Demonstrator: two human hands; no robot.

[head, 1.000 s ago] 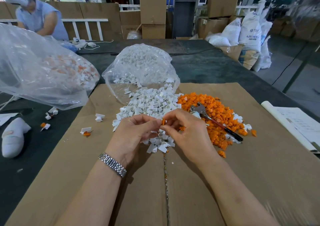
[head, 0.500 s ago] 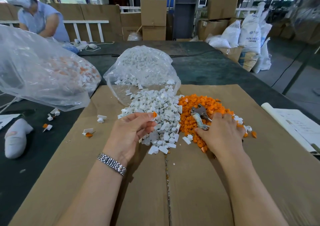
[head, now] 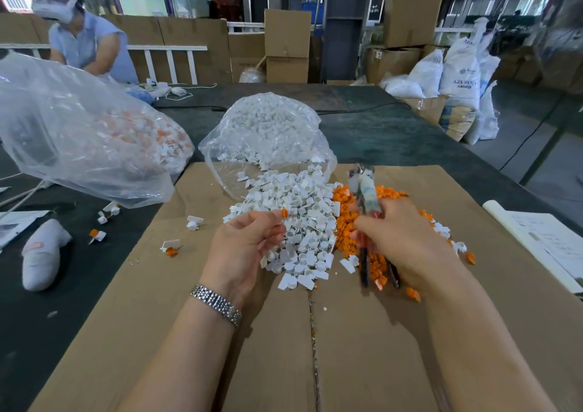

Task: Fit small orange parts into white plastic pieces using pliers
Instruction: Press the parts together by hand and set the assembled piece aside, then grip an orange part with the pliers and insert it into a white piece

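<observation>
Spilling across the frame's centre, two clear plastic bags dominate a cardboard-covered bench (head: 394, 332) — the larger bag (head: 79, 140), upper left, holds white pieces already carrying orange, which reads as finished work; the smaller bag (head: 268, 133) at centre still pours out a heap of bare white pieces (head: 299, 216) too many to count. Right of that heap lies one pile of orange parts (head: 347, 222), likewise uncountable, so most of the job appears to remain. One pair of pliers (head: 366, 197) stands raised in the right hand (head: 407, 241), fingers wrapped round the handles; whether its jaws are apart cannot be told. The left hand (head: 249, 244) pinches a single white piece with an orange part (head: 285, 213) at its fingertips, not yet pressed home — about four loose assembled pieces (head: 170, 247) dot the left.
</observation>
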